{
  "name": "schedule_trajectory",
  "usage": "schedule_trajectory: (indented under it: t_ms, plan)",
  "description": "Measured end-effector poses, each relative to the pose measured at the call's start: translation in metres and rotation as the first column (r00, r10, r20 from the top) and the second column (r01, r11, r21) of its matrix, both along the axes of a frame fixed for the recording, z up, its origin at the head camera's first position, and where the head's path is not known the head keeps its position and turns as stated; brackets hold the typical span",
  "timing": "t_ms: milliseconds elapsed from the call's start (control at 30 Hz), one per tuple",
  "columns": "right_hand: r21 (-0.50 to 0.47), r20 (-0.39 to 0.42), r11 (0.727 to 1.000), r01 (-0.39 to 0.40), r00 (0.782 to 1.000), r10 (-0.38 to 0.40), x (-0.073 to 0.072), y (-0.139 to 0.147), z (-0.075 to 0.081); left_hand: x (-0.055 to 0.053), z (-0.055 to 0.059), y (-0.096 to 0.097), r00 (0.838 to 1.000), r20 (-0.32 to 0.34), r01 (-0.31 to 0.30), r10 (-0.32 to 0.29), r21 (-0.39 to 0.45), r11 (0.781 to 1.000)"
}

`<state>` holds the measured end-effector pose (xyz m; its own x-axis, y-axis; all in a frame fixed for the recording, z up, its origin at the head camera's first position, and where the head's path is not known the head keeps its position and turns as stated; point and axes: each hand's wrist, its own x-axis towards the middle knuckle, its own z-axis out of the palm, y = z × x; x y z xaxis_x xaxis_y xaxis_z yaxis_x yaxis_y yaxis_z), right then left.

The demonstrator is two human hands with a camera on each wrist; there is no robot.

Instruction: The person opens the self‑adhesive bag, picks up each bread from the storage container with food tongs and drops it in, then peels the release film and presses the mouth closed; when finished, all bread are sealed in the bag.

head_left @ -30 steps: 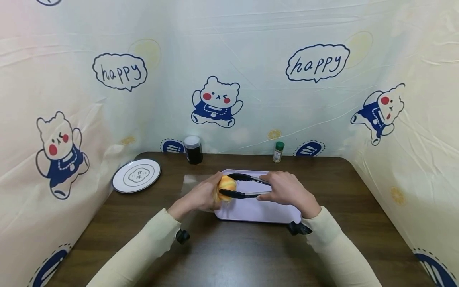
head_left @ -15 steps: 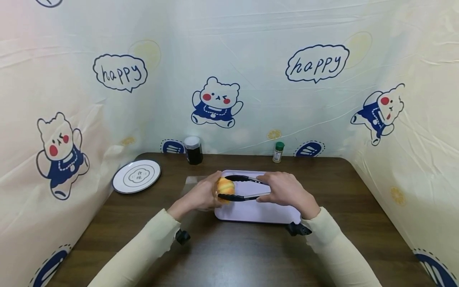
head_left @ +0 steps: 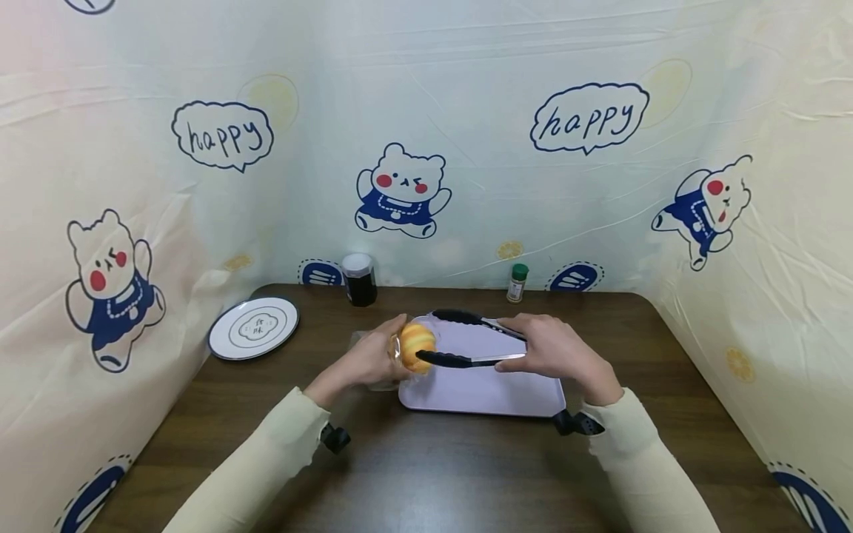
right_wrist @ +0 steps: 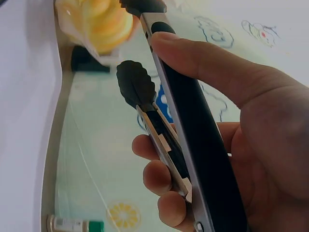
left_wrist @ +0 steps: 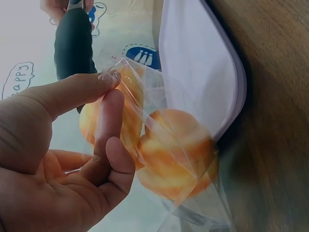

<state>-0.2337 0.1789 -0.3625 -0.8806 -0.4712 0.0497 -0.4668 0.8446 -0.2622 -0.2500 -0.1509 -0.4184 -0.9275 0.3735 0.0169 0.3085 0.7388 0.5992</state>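
Note:
My left hand pinches a clear plastic bag between thumb and fingers. Two golden, striped bread rolls show with it: one roll under the film, another behind the fingers. In the head view a roll sits at the bag's mouth, over the left end of a pale lilac tray. Held in my right hand are metal tongs with black scalloped tips. Their arms are spread; the lower tip overlaps the roll in the head view, while the upper tip stands to its upper right.
Toward the back stand a dark jar with a whitish lid and a small green-capped shaker. A white plate with a dark rim lies at the left edge of the brown wooden table. A printed curtain surrounds the table.
My right hand has drawn the tongs to the right, and their arms stand wider apart around the roll's right side. My left hand has shifted slightly left with the bag.

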Motion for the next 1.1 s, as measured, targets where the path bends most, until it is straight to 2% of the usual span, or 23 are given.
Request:
schedule_trajectory:
  t_ms: [100, 200, 367, 467, 633, 933, 1100]
  plan:
    - [-0.03, 0.008, 0.999, 0.029, 1.0, -0.029, -0.002, 0.013, 0.0, -0.001, 0.0, -0.001, 1.0, -0.002, 0.0, 0.0, 0.003, 1.0]
    - [-0.045, 0.024, 0.995, 0.092, 0.996, -0.091, -0.007, 0.027, -0.003, -0.001, 0.001, -0.002, 1.0, 0.011, -0.002, 0.002, 0.012, 1.0]
    - [-0.033, 0.06, 0.977, 0.208, 0.977, -0.206, -0.017, 0.051, -0.015, -0.001, 0.001, -0.003, 0.999, 0.034, -0.011, 0.011, 0.02, 1.0]
    - [-0.036, 0.115, 0.957, 0.287, 0.953, -0.281, -0.022, 0.065, -0.023, -0.001, 0.0, -0.003, 0.999, 0.038, -0.016, 0.016, 0.01, 1.0]
    - [-0.051, 0.194, 0.909, 0.413, 0.897, -0.397, -0.029, 0.088, -0.036, -0.001, 0.0, -0.003, 0.999, 0.033, -0.015, 0.015, 0.007, 1.0]
    - [-0.015, 0.194, 0.864, 0.503, 0.849, -0.491, -0.031, 0.125, -0.057, 0.001, 0.003, -0.004, 0.999, 0.043, -0.014, 0.013, 0.012, 1.0]
    - [0.027, 0.227, 0.831, 0.555, 0.806, -0.546, -0.03, 0.137, -0.067, 0.001, 0.004, -0.006, 0.999, 0.046, -0.008, 0.007, 0.019, 1.0]
